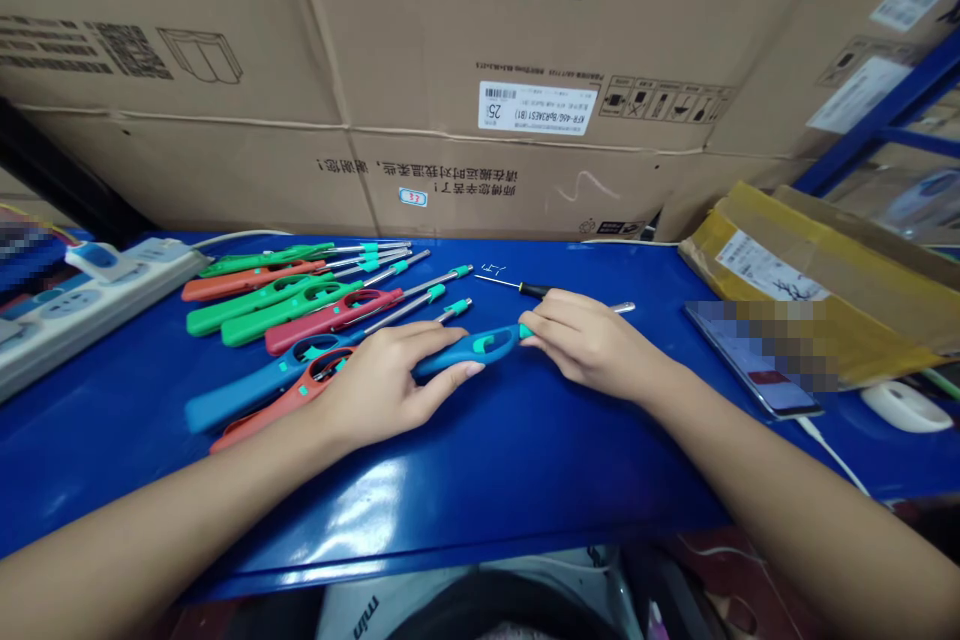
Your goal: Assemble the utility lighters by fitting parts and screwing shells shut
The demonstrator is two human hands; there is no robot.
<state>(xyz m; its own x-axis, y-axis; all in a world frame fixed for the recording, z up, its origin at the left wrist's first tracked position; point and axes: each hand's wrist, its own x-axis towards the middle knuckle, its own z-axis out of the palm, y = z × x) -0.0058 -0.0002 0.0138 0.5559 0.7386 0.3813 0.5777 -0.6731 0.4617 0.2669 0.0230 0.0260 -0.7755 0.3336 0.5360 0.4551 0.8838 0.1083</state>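
Ok so L hand [394, 380] is wrapped round the handle end of a blue lighter [491, 347], R hand [596, 342] closed on its rod by the green collar [525, 331]. It's held over the blue tabletop [540, 480] btw, w/ other lighters [307, 330] lying to the left & a partly hidden screwdriver [532, 290] right by the R hand.
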